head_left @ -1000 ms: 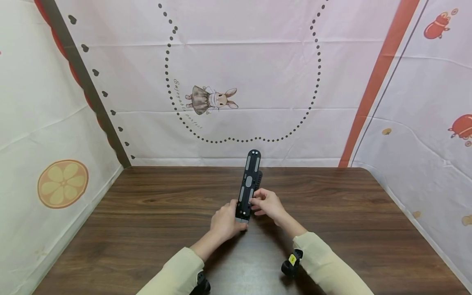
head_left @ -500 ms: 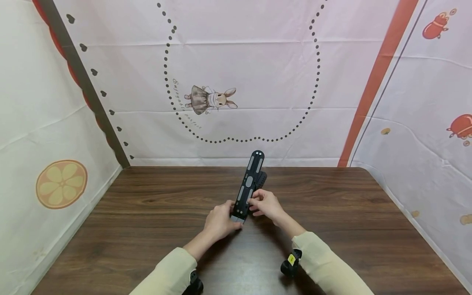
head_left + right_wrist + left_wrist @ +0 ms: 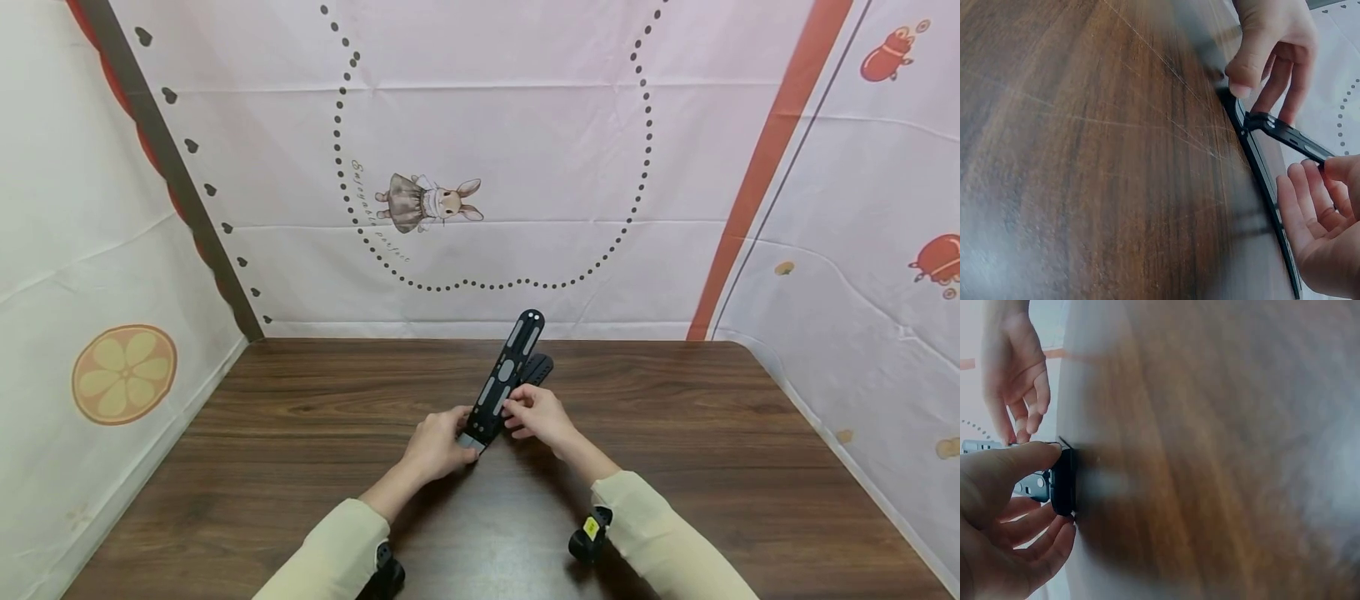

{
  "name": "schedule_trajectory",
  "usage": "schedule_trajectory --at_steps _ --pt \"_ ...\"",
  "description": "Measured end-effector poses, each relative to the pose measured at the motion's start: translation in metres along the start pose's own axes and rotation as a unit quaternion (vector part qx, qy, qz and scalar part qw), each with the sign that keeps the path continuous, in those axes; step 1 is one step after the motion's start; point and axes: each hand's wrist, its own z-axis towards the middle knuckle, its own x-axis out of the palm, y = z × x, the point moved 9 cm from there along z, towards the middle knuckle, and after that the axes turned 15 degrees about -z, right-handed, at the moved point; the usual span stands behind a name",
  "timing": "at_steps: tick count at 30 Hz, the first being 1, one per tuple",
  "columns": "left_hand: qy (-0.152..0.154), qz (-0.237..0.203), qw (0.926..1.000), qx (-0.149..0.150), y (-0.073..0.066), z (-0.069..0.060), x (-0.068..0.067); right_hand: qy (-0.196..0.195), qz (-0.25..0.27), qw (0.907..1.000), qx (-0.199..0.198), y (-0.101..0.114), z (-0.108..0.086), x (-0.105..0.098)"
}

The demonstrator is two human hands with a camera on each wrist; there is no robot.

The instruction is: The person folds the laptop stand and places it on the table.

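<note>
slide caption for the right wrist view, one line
Left hand gripping and right hand pinching a black hinged device, partly open, at a wooden table.

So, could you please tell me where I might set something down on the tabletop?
The wooden tabletop has two broad bare patches: left of the left hand, out to the left-hand fabric, and right of the right hand, out to the right-hand fabric. A smaller one lies between the wrist cameras. The middle is crowded: both hands hold the black folding stand there.
</note>
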Motion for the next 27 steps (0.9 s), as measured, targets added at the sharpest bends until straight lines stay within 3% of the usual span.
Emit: schedule_trajectory --at_steps 8,15,22,27 --pt "0.013 -0.019 0.9996 0.016 0.003 0.002 -0.005 -0.056 -0.042 0.9966 -0.044 0.007 0.005 -0.023" --pt "0.021 -0.010 0.9995 0.023 0.006 0.003 -0.007 -0.114 -0.057 0.9894 -0.069 0.012 0.008 -0.048" --pt "0.020 -0.005 0.9993 0.031 0.007 0.003 -0.010 -0.111 -0.075 0.9872 -0.086 0.018 0.010 -0.064" --pt "0.031 -0.004 0.9991 0.028 0.008 0.003 -0.012 -0.102 -0.086 0.9828 -0.128 0.030 0.007 -0.075"
